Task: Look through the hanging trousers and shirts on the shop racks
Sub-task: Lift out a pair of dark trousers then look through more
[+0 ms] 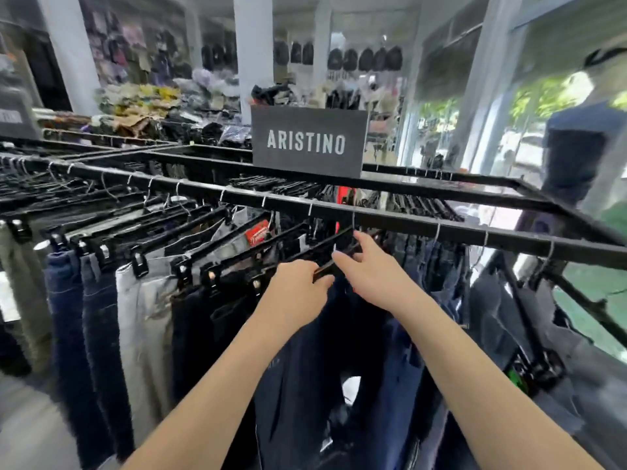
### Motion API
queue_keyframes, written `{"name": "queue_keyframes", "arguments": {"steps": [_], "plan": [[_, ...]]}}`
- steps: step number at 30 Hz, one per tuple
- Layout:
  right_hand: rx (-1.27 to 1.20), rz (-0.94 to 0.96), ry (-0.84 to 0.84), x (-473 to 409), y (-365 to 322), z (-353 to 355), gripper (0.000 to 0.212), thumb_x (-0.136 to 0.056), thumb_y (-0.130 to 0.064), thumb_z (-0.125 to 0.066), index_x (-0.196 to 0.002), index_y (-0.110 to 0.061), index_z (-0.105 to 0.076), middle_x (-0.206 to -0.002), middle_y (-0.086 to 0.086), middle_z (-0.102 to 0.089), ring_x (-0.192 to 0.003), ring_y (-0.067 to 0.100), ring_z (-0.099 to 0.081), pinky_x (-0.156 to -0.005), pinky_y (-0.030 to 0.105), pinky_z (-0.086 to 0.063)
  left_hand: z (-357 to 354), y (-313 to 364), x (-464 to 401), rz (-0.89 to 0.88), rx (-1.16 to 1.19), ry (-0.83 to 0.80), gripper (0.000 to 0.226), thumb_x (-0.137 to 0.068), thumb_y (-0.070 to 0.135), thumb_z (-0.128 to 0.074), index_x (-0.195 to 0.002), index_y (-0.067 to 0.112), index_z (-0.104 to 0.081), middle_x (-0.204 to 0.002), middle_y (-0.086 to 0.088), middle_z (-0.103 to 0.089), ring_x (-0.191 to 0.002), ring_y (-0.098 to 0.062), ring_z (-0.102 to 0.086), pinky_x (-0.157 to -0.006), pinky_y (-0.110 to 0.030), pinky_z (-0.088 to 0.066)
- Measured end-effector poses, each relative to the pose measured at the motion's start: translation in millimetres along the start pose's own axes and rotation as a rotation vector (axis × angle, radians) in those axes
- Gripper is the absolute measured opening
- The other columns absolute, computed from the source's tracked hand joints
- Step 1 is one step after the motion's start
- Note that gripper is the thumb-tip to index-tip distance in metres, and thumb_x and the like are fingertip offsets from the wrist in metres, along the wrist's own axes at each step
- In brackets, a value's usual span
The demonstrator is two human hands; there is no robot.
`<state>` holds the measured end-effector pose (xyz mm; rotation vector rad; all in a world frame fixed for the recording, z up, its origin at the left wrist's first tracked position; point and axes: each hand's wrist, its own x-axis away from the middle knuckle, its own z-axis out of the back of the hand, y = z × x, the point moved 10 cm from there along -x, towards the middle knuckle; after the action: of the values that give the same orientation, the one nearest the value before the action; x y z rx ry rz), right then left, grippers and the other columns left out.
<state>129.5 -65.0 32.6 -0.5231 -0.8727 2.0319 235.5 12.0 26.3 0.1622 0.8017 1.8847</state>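
Trousers hang from black clip hangers on a black metal rack rail (373, 217) that runs across the view. Dark blue jeans (68, 317), light grey trousers (142, 320) and several dark pairs fill the left and middle. My left hand (295, 286) grips the bar of a black clip hanger (325, 269) that carries dark navy trousers (305, 368). My right hand (369, 269) reaches in just to its right, fingers spread and touching the same hanger and the one behind it. More dark jeans (437, 266) hang to the right of my hands.
A dark sign reading ARISTINO (307, 142) stands on the rack top. Further rails with hangers lie behind. Piled clothes and hanging backpacks (366, 59) fill the back wall. White pillars (252, 49) stand beyond. A glass shopfront is at right.
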Motion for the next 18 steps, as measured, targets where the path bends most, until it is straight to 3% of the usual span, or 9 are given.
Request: {"name": "queue_keyframes", "arguments": {"steps": [3, 6, 8, 10, 12, 14, 16, 18], "plan": [[0.076, -0.024, 0.026, -1, 0, 1, 0.051, -0.099, -0.039, -0.049, -0.146, -0.024, -0.037, -0.123, 0.002, -0.056, -0.094, 0.017, -0.055, -0.08, 0.028, -0.04, -23, 6, -11, -0.004, -0.03, -0.041, 0.028, -0.096, 0.029, -0.054, -0.074, 0.011, -0.051, -0.072, -0.003, -0.053, -0.074, -0.028, -0.059, -0.059, -0.029, -0.038], [0.186, -0.057, 0.011, -3, -1, -5, 0.031, -0.101, -0.033, -0.043, -0.116, -0.016, -0.064, -0.117, 0.004, -0.065, -0.105, 0.023, -0.059, -0.085, 0.031, -0.044, -44, 12, -16, -0.05, -0.051, -0.101, 0.017, -0.094, 0.017, -0.05, -0.08, 0.009, -0.054, -0.081, -0.009, -0.06, -0.066, -0.023, -0.052, -0.056, -0.028, -0.038], [0.272, -0.097, 0.033, -1, 2, -5, 0.033, -0.103, -0.027, -0.037, -0.096, -0.006, -0.062, -0.11, 0.012, -0.066, -0.101, 0.029, -0.059, -0.082, 0.034, -0.044, -55, 14, -16, -0.084, -0.053, -0.177, 0.019, -0.095, 0.019, -0.048, -0.08, 0.009, -0.052, -0.087, -0.012, -0.064, -0.058, -0.015, -0.047, -0.048, -0.026, -0.034], [0.296, -0.143, 0.093, 1, 8, 1, 0.031, -0.102, -0.025, -0.04, -0.097, -0.007, -0.065, -0.106, 0.012, -0.066, -0.101, 0.03, -0.06, -0.077, 0.032, -0.042, -65, 13, -12, -0.118, -0.021, -0.322, 0.027, -0.097, 0.033, -0.048, -0.078, 0.015, -0.052, -0.08, -0.004, -0.062, -0.058, -0.011, -0.048, -0.047, -0.023, -0.034], [0.284, -0.167, 0.127, 2, 15, 4, 0.031, -0.098, -0.023, -0.049, -0.113, -0.008, -0.071, -0.119, 0.009, -0.068, -0.111, 0.027, -0.061, -0.088, 0.029, -0.047, -59, 14, -9, -0.187, -0.026, -0.39, 0.027, -0.094, 0.045, -0.052, -0.085, 0.022, -0.064, -0.084, 0.004, -0.065, -0.072, -0.012, -0.057, -0.059, -0.023, -0.041], [0.239, -0.186, 0.149, 5, 20, 5, 0.034, -0.094, -0.021, -0.055, -0.124, -0.015, -0.069, -0.126, 0.007, -0.067, -0.113, 0.027, -0.064, -0.099, 0.031, -0.05, -27, 13, -15, -0.278, 0.019, -0.229, 0.023, -0.09, 0.042, -0.062, -0.102, 0.025, -0.071, -0.097, 0.007, -0.07, -0.09, -0.01, -0.062, -0.075, -0.018, -0.042], [0.227, -0.181, 0.159, 8, 22, 4, 0.035, -0.094, -0.016, -0.054, -0.127, -0.016, -0.067, -0.124, 0.009, -0.069, -0.108, 0.03, -0.067, -0.097, 0.035, -0.052, 12, 4, -24, -0.343, 0.066, -0.013, 0.02, -0.088, 0.028, -0.067, -0.107, 0.021, -0.07, -0.102, 0.005, -0.071, -0.098, -0.011, -0.063, -0.084, -0.015, -0.041], [0.236, -0.187, 0.181, 9, 27, 6, 0.037, -0.096, -0.013, -0.049, -0.129, -0.017, -0.065, -0.127, 0.01, -0.066, -0.101, 0.028, -0.068, -0.089, 0.03, -0.055, 32, -12, -38, -0.367, -0.061, 0.067, 0.026, -0.086, 0.023, -0.069, -0.112, 0.021, -0.066, -0.11, 0.002, -0.068, -0.106, -0.017, -0.061, -0.092, -0.022, -0.041]]}}
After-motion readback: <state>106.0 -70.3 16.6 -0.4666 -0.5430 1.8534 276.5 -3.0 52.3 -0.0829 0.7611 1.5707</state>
